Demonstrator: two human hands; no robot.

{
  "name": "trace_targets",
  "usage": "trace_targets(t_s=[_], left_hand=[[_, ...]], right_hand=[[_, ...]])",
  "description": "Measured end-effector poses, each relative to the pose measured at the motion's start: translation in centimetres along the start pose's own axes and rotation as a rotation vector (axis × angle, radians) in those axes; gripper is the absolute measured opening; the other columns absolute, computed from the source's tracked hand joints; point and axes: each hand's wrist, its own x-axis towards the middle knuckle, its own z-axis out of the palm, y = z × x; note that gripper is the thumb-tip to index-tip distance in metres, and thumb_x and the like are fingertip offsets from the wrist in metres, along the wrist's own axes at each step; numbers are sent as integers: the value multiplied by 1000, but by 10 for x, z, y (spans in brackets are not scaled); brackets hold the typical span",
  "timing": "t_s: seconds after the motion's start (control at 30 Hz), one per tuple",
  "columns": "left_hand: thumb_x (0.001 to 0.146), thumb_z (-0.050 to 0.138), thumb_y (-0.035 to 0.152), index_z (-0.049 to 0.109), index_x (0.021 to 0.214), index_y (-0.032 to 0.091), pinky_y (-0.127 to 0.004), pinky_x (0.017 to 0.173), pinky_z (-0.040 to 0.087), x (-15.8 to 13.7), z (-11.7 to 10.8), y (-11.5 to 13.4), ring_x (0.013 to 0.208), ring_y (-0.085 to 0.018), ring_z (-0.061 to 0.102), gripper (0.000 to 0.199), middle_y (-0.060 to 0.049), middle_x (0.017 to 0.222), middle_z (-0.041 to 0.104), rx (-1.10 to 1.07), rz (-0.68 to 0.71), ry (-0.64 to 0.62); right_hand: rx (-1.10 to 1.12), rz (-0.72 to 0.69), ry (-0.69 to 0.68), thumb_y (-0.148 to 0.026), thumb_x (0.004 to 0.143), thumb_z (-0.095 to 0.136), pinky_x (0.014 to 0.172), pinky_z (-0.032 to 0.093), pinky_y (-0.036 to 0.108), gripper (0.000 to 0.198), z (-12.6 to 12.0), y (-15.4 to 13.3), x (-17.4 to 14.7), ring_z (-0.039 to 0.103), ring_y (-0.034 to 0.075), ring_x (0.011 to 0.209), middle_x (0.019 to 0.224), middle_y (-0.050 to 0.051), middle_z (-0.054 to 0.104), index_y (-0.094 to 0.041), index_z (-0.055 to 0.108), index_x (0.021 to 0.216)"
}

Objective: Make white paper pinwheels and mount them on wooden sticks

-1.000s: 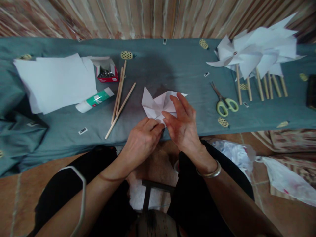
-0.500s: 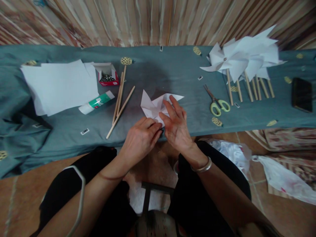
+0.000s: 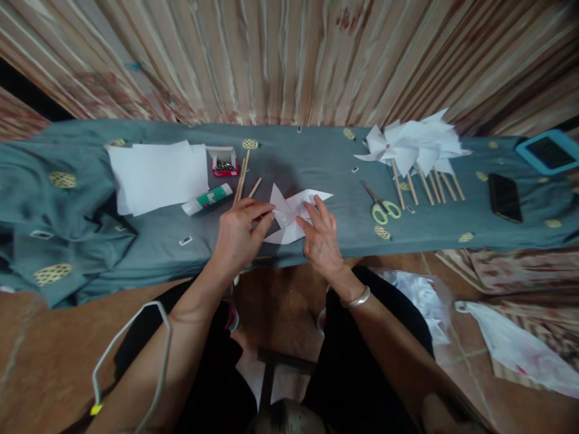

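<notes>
A white paper pinwheel lies on the cloth in front of me, with several blades folded and its points standing up. At its left edge, my left hand has thumb and fingers pinched together on a paper corner; the fingertips partly hide the hold. Across the right side of the paper, my right hand rests with its fingers spread, fingertips touching near the centre. Wooden sticks lie just beyond my left hand, partly covered by it.
Left are a stack of white paper, a glue stick and a red box of small metal pieces. Right are green-handled scissors, several pinwheels on sticks, a phone and a blue-framed device.
My left hand has moved from the paper's near edge to its left side, and the near blade now lies spread out. My right hand stays on the paper. The view has shifted.
</notes>
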Motion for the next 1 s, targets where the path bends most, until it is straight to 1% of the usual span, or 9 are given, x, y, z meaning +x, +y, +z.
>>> trace_targets(t_s=[0.13, 0.23, 0.4, 0.53, 0.63, 0.77, 0.9, 1.0], left_hand=[[89, 57, 29, 76, 101, 16, -29, 80, 54, 9, -3, 0, 84, -18, 67, 26, -7, 96, 73, -63, -74, 82], [88, 56, 28, 76, 100, 16, -28, 77, 54, 13, -1, 1, 79, -17, 66, 26, -7, 95, 73, -107, -93, 114], [86, 58, 23, 76, 99, 15, -25, 73, 53, 17, 2, 8, 77, -15, 66, 24, -6, 95, 73, -190, -122, 137], [87, 58, 23, 76, 100, 14, -26, 74, 53, 18, 0, 18, 79, -16, 66, 24, -6, 93, 73, -258, -124, 194], [87, 58, 23, 77, 101, 14, -25, 73, 52, 16, 0, 21, 77, -15, 66, 25, -6, 92, 72, -275, -138, 199], [84, 59, 20, 77, 100, 13, -26, 72, 51, 16, 2, 18, 73, -14, 65, 25, -7, 92, 72, -280, -159, 195], [85, 58, 22, 78, 98, 16, -27, 75, 52, 22, 5, 13, 79, -16, 66, 24, -5, 94, 73, -273, -148, 193], [85, 58, 24, 78, 97, 17, -28, 77, 53, 30, 9, 13, 82, -16, 66, 24, -4, 93, 73, -279, -126, 184]], right_hand=[[-35, -14, -4, -8, 91, 39, 111, 32, 53, 41, -3, 0, 4, 25, 29, 150, 148, 13, 52, -20, 70, 114], [-55, -18, -19, -7, 89, 41, 111, 32, 53, 40, -7, -3, 7, 27, 30, 150, 147, 13, 54, -20, 71, 111], [-61, -4, -61, -9, 93, 37, 114, 29, 52, 37, -10, -17, 12, 26, 31, 150, 145, 19, 54, -12, 72, 105], [-84, 21, -60, -9, 95, 36, 115, 29, 49, 38, -10, -22, 13, 26, 31, 150, 145, 20, 54, -11, 73, 102], [-73, 60, -44, -8, 93, 40, 114, 30, 52, 36, -11, -20, 14, 26, 33, 150, 148, 20, 51, -12, 74, 103], [-25, 118, -53, -7, 91, 41, 112, 30, 57, 38, -17, -15, 16, 22, 36, 151, 154, 21, 43, -14, 76, 106], [5, 141, -63, -6, 90, 41, 113, 28, 59, 42, -20, -12, 17, 18, 36, 152, 157, 17, 40, -18, 77, 108], [33, 158, -65, -4, 87, 41, 114, 30, 59, 44, -19, -8, 18, 18, 35, 152, 157, 15, 39, -19, 75, 111]])
